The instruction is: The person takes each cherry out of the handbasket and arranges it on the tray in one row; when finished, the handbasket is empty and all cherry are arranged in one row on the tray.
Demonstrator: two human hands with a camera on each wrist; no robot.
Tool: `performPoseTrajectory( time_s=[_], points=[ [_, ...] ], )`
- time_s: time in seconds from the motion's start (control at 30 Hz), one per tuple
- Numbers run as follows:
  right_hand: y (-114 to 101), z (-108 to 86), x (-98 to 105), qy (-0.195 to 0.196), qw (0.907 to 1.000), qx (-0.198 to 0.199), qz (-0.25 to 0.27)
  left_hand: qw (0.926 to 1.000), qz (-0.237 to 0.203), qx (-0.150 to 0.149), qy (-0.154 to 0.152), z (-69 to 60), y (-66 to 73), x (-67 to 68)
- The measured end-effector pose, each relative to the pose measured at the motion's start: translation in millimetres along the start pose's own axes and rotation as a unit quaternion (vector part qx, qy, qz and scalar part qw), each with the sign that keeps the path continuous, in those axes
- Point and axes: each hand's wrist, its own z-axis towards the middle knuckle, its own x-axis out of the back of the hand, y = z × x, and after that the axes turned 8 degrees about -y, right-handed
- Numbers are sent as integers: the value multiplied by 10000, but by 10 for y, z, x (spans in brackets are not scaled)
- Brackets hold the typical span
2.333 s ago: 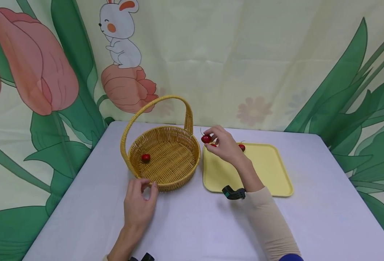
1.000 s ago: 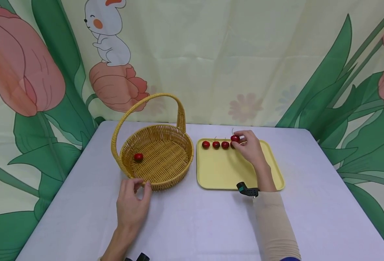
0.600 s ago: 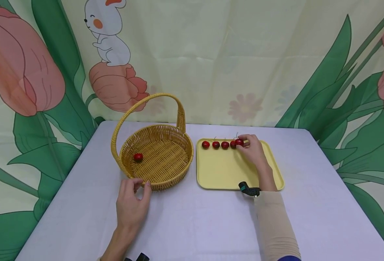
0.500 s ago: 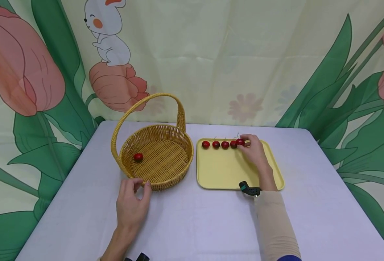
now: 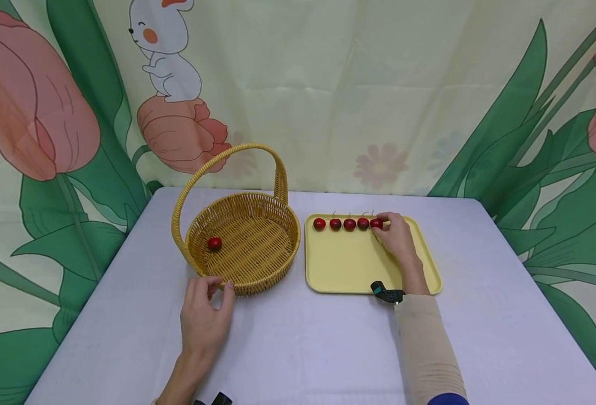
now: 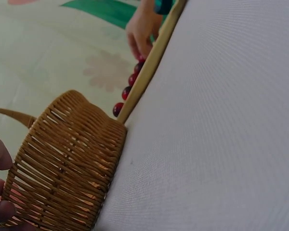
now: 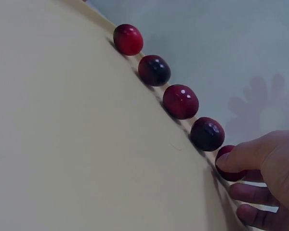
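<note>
A round wicker basket (image 5: 249, 242) with a tall arched handle stands left of centre, and one cherry (image 5: 214, 243) lies inside it. My left hand (image 5: 204, 320) holds the basket's near rim between thumb and fingers; the left wrist view shows fingertips (image 6: 2, 211) against the woven wall. On a yellow tray (image 5: 348, 270) to the right, several dark red cherries form a row along the far edge. At the row's right end my right hand (image 5: 399, 242) pinches a cherry (image 5: 376, 223), its stem pointing up, thumb over its side in the right wrist view.
A white cloth (image 5: 298, 349) covers the table. Behind it hangs a printed curtain (image 5: 328, 112) with a rabbit, tulips and leaves. The tray sits just right of the basket, with a narrow gap between them.
My right hand has carried its cherry from beside the basket rightward over the tray, then down to the end of the row. The left hand keeps its place on the basket rim.
</note>
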Motion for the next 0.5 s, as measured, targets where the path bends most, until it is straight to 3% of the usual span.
performPoseTrajectory(
  time_s=[0.5],
  points=[
    [33,8,5,41,9999,-131,56,10000,14,2,-14,1,-5,2]
  ],
)
